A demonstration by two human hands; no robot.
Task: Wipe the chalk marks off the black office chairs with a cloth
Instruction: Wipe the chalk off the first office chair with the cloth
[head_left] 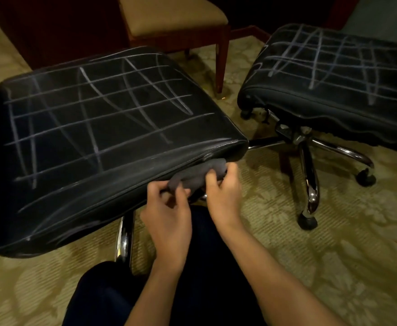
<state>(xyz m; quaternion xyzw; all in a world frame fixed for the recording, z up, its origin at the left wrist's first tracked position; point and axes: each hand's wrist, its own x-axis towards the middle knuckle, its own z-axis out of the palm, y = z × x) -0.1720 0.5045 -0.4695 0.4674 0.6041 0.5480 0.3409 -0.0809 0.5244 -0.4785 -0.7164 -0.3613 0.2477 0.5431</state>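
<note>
- Grey cloth (197, 172) bunched between both hands, just below the front edge of the near black chair seat (103, 137), touching or nearly touching that edge.
- Left hand (169, 208) pinching the lower left part of the cloth between thumb and curled fingers.
- Right hand (223, 189) gripping the right part of the cloth, thumb and fingers curled over its top.
- Near seat crossed all over by white chalk marks (94, 109): long lines running side to side, cut by slanting and curved strokes.
- Chrome base leg (124, 236) under the near seat, beside the left forearm.
- Second black chair seat (334, 74) at upper right, well apart from the hands, also covered in crossing chalk lines.
- Chrome star base with castors (310, 184) beneath the second seat.
- Tan upholstered chair with wooden legs (176, 17) behind, between the two black seats.
- Patterned beige carpet (334, 255) underneath everything.
- Dark trouser legs (207, 267) at the bottom, between the forearms.
</note>
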